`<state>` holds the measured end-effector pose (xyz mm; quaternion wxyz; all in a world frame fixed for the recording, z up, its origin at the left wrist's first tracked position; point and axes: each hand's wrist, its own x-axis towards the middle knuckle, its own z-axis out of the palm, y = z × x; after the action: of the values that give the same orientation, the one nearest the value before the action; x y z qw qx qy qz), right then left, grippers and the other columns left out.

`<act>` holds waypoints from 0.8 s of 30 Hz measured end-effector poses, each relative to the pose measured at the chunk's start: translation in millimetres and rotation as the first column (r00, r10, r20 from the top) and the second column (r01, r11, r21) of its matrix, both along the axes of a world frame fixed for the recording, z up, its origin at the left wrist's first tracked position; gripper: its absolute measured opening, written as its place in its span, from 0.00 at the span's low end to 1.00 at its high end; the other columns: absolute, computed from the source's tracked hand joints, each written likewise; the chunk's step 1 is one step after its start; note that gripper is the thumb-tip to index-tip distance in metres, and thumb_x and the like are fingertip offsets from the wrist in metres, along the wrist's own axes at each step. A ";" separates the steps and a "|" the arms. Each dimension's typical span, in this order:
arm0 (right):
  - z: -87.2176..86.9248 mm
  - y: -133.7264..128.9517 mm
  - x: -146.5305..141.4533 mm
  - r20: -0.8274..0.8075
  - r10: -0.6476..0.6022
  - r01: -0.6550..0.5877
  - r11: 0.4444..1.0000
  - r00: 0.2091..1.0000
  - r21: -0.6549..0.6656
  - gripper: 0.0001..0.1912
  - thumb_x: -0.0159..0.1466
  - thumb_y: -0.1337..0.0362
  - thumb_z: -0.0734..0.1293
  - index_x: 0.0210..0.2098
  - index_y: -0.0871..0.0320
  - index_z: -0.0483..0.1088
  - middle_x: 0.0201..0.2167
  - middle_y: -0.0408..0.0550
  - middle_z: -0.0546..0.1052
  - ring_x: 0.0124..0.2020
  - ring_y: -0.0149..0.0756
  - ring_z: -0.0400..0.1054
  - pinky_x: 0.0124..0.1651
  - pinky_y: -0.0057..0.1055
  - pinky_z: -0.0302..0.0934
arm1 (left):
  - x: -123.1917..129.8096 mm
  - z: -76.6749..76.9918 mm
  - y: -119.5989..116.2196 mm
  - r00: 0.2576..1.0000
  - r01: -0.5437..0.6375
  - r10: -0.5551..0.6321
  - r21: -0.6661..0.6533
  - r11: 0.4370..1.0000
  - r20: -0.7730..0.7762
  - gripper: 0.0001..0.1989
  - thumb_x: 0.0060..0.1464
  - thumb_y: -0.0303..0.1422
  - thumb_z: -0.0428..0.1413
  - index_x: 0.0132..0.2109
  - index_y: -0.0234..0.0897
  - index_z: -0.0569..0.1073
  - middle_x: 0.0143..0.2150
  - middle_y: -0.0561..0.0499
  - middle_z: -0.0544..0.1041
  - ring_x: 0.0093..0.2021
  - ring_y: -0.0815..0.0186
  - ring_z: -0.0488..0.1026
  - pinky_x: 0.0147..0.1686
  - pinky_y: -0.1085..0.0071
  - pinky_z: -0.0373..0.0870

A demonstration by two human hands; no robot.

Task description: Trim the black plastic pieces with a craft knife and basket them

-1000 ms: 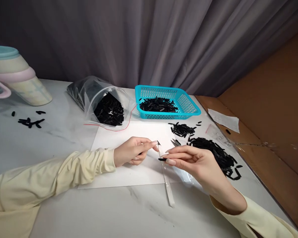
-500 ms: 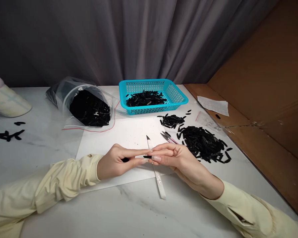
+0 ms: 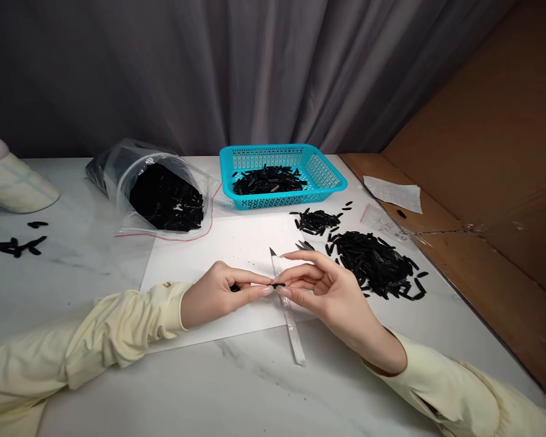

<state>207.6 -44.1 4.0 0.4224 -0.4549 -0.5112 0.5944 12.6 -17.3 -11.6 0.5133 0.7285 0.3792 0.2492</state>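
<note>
Now, black strip (image 3: 278, 285): one small dark sliver, up between the fingertips of both hands, above the white paper sheet (image 3: 200, 261)
Left hand (image 3: 225, 292): pinching the strip's near end, thumb against forefinger; dark patch in palm, can't tell what it is
Right hand (image 3: 334, 290): pinching the other end with the thumb, top finger raised clear
White-handled pointed tool (image 3: 293, 331): lying under the hands, tip on the sheet, butt on the marbled tabletop (image 3: 182, 388)
Metal tips (image 3: 306, 245): poking out behind the right hand, rest hidden
Piles: small strip pile (image 3: 317, 222) behind the right hand, large strip pile (image 3: 373, 261) just beside it
Zip bag (image 3: 122, 209): open, black strips inside, mouth overlapping the sheet
Turquoise basket (image 3: 277, 202): black strips inside, behind the sheet
Tumbler (image 3: 16, 185): far left, partly out of view
</note>
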 end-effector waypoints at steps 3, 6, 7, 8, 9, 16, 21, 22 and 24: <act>-1.2 -1.5 -1.1 0.077 0.007 -0.019 0.988 0.997 0.151 0.22 0.55 0.69 0.69 0.48 0.55 0.62 0.35 0.47 0.74 0.35 0.33 0.70 0.40 0.33 0.68 | 0.8 0.6 -0.7 1.000 0.006 -0.006 -0.066 0.998 0.000 0.14 0.54 0.34 0.53 0.44 0.32 0.77 0.15 0.62 0.50 0.17 0.76 0.44 0.16 0.76 0.42; -4.5 -2.9 -1.3 0.134 0.033 -0.066 0.966 0.990 0.249 0.23 0.56 0.70 0.67 0.50 0.54 0.60 0.42 0.49 0.71 0.34 0.31 0.70 0.40 0.32 0.69 | 1.1 1.7 -0.5 1.000 -0.031 0.031 -0.052 0.998 -0.004 0.13 0.53 0.34 0.54 0.41 0.30 0.77 0.14 0.62 0.51 0.17 0.77 0.45 0.17 0.77 0.43; -5.7 -3.3 -1.2 0.148 0.044 -0.083 0.960 0.988 0.266 0.22 0.57 0.70 0.67 0.50 0.54 0.60 0.43 0.50 0.71 0.34 0.31 0.70 0.41 0.32 0.69 | 1.1 2.1 -0.4 0.999 -0.045 0.044 -0.045 0.998 -0.007 0.12 0.53 0.34 0.54 0.40 0.30 0.76 0.14 0.62 0.51 0.17 0.77 0.46 0.17 0.77 0.44; -6.7 -3.7 -1.1 0.162 0.049 -0.093 0.956 0.986 0.279 0.21 0.58 0.70 0.66 0.50 0.54 0.61 0.43 0.50 0.71 0.35 0.31 0.71 0.42 0.32 0.69 | 1.1 2.5 -0.3 0.999 -0.052 0.052 -0.041 0.998 -0.009 0.12 0.53 0.34 0.54 0.40 0.30 0.76 0.14 0.63 0.52 0.17 0.77 0.46 0.17 0.77 0.44; -7.5 -4.0 -0.9 0.175 0.046 -0.096 0.953 0.983 0.288 0.20 0.58 0.70 0.66 0.49 0.55 0.62 0.42 0.49 0.72 0.35 0.31 0.71 0.43 0.32 0.69 | 1.1 2.9 -0.3 0.998 -0.054 0.054 -0.038 0.998 -0.011 0.12 0.53 0.34 0.54 0.40 0.30 0.76 0.14 0.63 0.52 0.17 0.77 0.46 0.18 0.77 0.44; -8.4 -2.3 0.5 0.245 -0.028 -0.054 0.946 0.969 0.320 0.13 0.57 0.70 0.68 0.42 0.59 0.68 0.36 0.48 0.77 0.34 0.33 0.74 0.41 0.31 0.71 | 0.8 2.3 -0.6 0.998 -0.059 0.059 0.012 0.998 -0.006 0.11 0.52 0.31 0.53 0.39 0.29 0.75 0.14 0.63 0.51 0.17 0.77 0.46 0.18 0.77 0.45; -8.3 -3.0 -0.5 0.309 -0.034 -0.073 0.941 0.951 0.330 0.09 0.57 0.70 0.68 0.38 0.59 0.72 0.31 0.46 0.79 0.31 0.33 0.75 0.36 0.25 0.72 | 0.8 0.4 0.7 0.999 -0.049 0.049 0.059 0.997 0.003 0.10 0.53 0.31 0.53 0.39 0.29 0.75 0.15 0.63 0.51 0.17 0.77 0.46 0.18 0.77 0.46; -8.0 -3.6 -0.9 0.319 -0.030 -0.083 0.938 0.947 0.336 0.08 0.57 0.70 0.67 0.38 0.59 0.72 0.30 0.45 0.79 0.29 0.32 0.75 0.34 0.24 0.72 | 0.7 0.4 0.6 0.999 -0.046 0.046 0.070 0.996 0.005 0.10 0.53 0.31 0.53 0.38 0.28 0.75 0.15 0.63 0.51 0.17 0.77 0.46 0.18 0.78 0.46; -7.0 -5.0 -1.4 0.340 -0.035 -0.096 0.928 0.940 0.361 0.06 0.59 0.71 0.66 0.36 0.59 0.73 0.29 0.45 0.79 0.27 0.31 0.75 0.31 0.22 0.72 | 0.2 0.7 -0.3 0.999 -0.043 0.043 0.091 0.995 0.009 0.10 0.53 0.30 0.53 0.38 0.28 0.75 0.15 0.62 0.51 0.17 0.77 0.47 0.18 0.78 0.46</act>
<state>206.2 -49.1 -3.0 0.3968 -0.4541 -0.6869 0.4056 12.8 -17.6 -11.0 0.4753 0.7420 0.3810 0.2799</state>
